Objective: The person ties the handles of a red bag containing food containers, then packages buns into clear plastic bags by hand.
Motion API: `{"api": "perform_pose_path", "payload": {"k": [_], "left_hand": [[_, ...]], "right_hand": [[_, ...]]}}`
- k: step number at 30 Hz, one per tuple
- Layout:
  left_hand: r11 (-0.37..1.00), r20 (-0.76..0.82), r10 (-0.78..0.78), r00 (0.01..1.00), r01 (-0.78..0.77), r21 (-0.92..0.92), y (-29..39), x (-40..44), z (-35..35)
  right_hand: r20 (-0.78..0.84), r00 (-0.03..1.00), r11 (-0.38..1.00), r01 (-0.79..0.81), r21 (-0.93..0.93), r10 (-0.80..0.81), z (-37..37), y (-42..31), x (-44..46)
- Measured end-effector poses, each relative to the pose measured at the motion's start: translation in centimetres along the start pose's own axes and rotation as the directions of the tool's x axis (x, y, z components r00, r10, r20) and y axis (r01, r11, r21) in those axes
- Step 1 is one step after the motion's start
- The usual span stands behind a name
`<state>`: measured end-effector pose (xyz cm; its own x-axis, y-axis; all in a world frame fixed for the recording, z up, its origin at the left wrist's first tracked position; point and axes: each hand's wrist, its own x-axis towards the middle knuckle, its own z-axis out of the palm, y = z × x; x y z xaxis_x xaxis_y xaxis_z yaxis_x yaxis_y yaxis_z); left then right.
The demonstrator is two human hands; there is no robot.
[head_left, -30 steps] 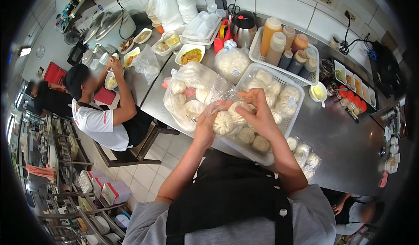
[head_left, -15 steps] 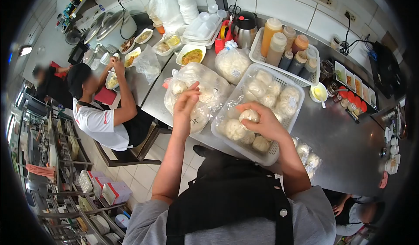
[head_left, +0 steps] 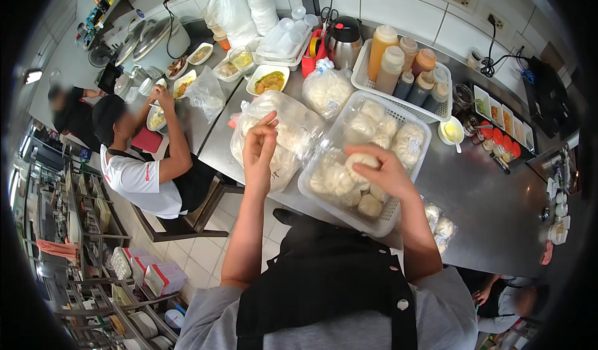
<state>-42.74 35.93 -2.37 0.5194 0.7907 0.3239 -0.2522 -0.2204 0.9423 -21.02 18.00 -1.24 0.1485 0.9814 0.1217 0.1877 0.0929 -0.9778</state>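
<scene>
A round white bun (head_left: 360, 165) is gripped in my right hand (head_left: 385, 172), low over the white basket (head_left: 387, 224). Beneath it, more buns (head_left: 333, 180) lie in clear plastic at the near left of the basket, and wrapped buns (head_left: 408, 144) fill the far part. My left hand (head_left: 258, 153) is raised with its fingers apart and nothing in it. Below and behind that hand is a large clear plastic bag (head_left: 293, 125) of white buns, left of the basket.
A knotted bag (head_left: 327, 94) stands behind the basket. Farther back are a tray of sauce bottles (head_left: 390, 69) and a steel thermos (head_left: 344, 41). Small wrapped packs (head_left: 441, 225) lie at the right. A co-worker (head_left: 140, 175) sits at the left, by food bowls (head_left: 268, 82).
My right hand has turned slightly with the bun, which now shows flatter side-on. My left hand has shifted a little left and up. The view has moved slightly.
</scene>
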Motion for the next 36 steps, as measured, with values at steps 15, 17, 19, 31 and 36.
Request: {"api": "perform_pose_path", "payload": {"k": [15, 17, 19, 31, 36], "left_hand": [[0.936, 0.346, -0.223, 0.911, 0.1, 0.339, 2.6, -1.7, 5.1], [0.895, 0.333, -0.19, 0.923, 0.024, 0.445, 2.7, -2.0, 5.3], [0.853, 0.349, -0.158, 0.924, -0.05, 0.52, 3.2, -2.0, 5.4], [0.888, 0.415, -0.305, 0.857, 0.098, 0.449, 2.6, -4.0, 6.6], [0.782, 0.586, -0.557, 0.588, 0.61, 0.13, 1.6, -7.6, 7.1]], "right_hand": [[-0.059, 0.998, 0.883, 0.005, -0.469, -0.038, -0.8, -2.4, -0.6], [-0.06, 0.993, 0.808, 0.045, -0.587, -0.099, -0.6, -2.2, -1.0], [-0.079, 0.992, 0.76, 0.023, -0.65, -0.097, -0.8, -2.8, -1.2], [-0.053, 0.998, 0.976, 0.003, -0.219, -0.015, -4.1, -3.1, -2.0], [0.037, 0.978, 0.975, -0.198, -0.105, 0.203, -5.8, -0.3, -0.3]]}}
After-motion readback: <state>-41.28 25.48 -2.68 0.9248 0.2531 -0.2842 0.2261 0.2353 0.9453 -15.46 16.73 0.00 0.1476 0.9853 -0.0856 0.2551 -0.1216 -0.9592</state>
